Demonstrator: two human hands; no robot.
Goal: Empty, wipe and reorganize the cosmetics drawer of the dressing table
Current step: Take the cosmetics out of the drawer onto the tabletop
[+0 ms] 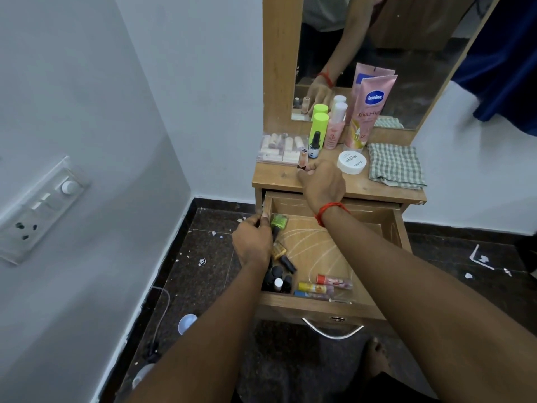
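Right hand [322, 181] pinches pink bottle [302, 159] on counter [279, 177]; probably light, slick glass, take mid-body. Left hand [252, 238] curled at drawer [319, 308] edge, hold unclear.

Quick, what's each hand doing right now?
Left hand: fingers curled over the drawer's left wall, seemingly gripping it.
Right hand: pinching a small peach bottle on the tabletop.

Switch panel [40, 207] on left wall: socket, rockers, round dial. Below-right of it, dark speckled floor [203, 286] with white scraps [202, 261]. Further down, a white cable [162, 298] and pale blue round object [186, 323]. Far right of panel, higher up: blue curtain [505, 68].
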